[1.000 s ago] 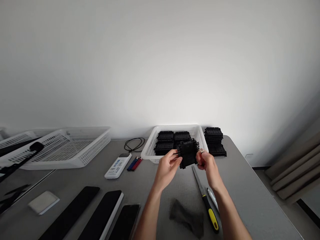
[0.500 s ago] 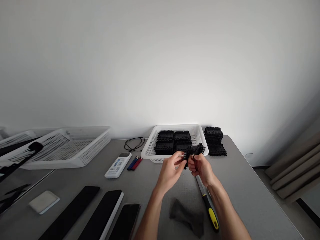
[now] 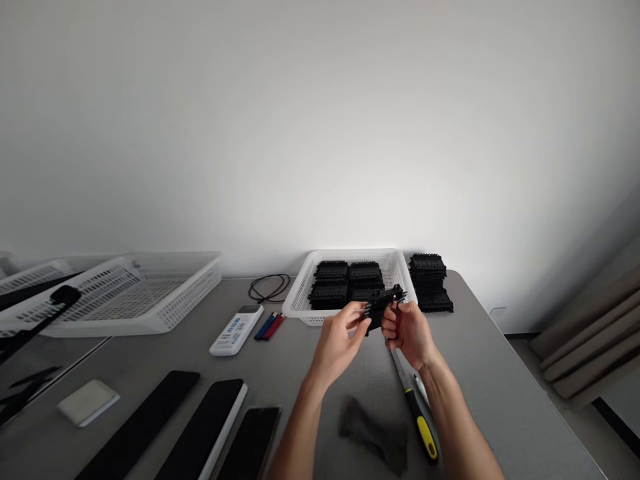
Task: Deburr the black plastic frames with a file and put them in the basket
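Between my hands, in front of the white basket, is a black toothed plastic piece (image 3: 379, 310), held tilted. My left hand (image 3: 341, 339) pinches its left end with thumb and fingers. My right hand (image 3: 407, 331) is closed at its right end, fingers curled and thumb pressed on it; a small bright spot shows there. Similar black pieces (image 3: 329, 293) sit in stacks inside the white plastic basket (image 3: 295, 298). Below my right hand lies a file with a black and yellow handle (image 3: 425, 427), its blade partly hidden, and a white-tipped object (image 3: 421, 388) beside it.
Right of the basket stands another stack of black pieces (image 3: 427, 280). On the left are a large white basket (image 3: 165, 323), a white power bank (image 3: 236, 331), blue and red sticks (image 3: 273, 327), a black cable (image 3: 269, 288), phone-like slabs (image 3: 200, 430) and a dark cloth (image 3: 373, 433).
My right hand has shifted slightly right and turned, and the black piece has tilted with it. My left hand keeps its pinch. The white-tipped object beside the file shows more now.
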Motion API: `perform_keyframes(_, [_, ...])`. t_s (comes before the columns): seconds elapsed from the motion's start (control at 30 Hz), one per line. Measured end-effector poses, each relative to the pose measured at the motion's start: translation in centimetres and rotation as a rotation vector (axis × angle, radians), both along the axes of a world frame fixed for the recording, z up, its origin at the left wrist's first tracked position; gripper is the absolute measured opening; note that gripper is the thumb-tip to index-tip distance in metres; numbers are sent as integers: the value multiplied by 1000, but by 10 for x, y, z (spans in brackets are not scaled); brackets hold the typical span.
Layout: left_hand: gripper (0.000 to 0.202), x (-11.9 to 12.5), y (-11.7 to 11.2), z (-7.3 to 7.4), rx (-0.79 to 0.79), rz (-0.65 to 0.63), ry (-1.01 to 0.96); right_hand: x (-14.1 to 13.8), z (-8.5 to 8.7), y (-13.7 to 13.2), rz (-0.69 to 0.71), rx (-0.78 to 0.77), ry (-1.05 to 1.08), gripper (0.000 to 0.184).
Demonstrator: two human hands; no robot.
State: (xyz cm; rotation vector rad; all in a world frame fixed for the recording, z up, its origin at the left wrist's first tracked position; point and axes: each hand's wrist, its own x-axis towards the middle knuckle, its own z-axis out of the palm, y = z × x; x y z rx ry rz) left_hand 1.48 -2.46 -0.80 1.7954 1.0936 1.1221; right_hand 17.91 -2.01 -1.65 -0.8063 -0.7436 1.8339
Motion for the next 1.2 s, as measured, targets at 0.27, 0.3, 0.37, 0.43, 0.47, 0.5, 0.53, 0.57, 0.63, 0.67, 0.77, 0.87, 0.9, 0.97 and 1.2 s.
perform_keyframes(0.27, [23, 1, 0, 0, 15, -1, 14, -1, -3, 1, 25, 13, -55, 31])
perform_keyframes(0.3, [22, 2, 0, -1, 14, -5, 14, -2, -4, 0, 39, 28, -80, 30])
perform_keyframes(0.37, [21, 3, 1, -3, 10, -12, 2, -5, -4, -3, 67, 78, -136, 30])
perform_keyframes(0.43, [23, 3, 1, -4, -5, -13, -21, -6, -2, -7, 74, 156, -181, 33])
perform_keyframes(0.47, [24, 3, 2, -5, -19, -4, -37, -6, -1, -9, 67, 198, -195, 35])
perform_keyframes(0.5, [26, 2, 3, -5, -35, 16, -57, -4, 1, -11, 53, 236, -206, 38])
perform_keyframes(0.53, [28, 0, 4, -5, -53, 39, -79, -1, 2, -13, 27, 266, -216, 41])
perform_keyframes(0.57, [31, -1, 5, -5, -68, 63, -105, 2, 4, -14, -7, 287, -230, 43])
perform_keyframes(0.63, [35, -5, 7, -6, -80, 91, -170, 11, 5, -13, -107, 297, -274, 45])
perform_keyframes(0.67, [37, -7, 9, -7, -75, 98, -209, 16, 4, -11, -170, 288, -301, 46])
perform_keyframes(0.77, [44, -11, 14, -11, -62, 113, -355, 24, 0, -2, -315, 217, -364, 51])
perform_keyframes(0.87, [48, -13, 17, -16, -85, 67, -513, 23, -4, 5, -257, 127, -316, 50])
perform_keyframes(0.9, [46, -13, 17, -16, -88, 34, -546, 21, -4, 6, -205, 98, -273, 50])
perform_keyframes(0.97, [38, -13, 16, -15, -67, -24, -558, 16, -3, 5, -101, 53, -170, 50])
perform_keyframes(1.2, [31, -10, 16, -12, -14, -34, -508, 12, -1, -2, -121, 150, -1, 50])
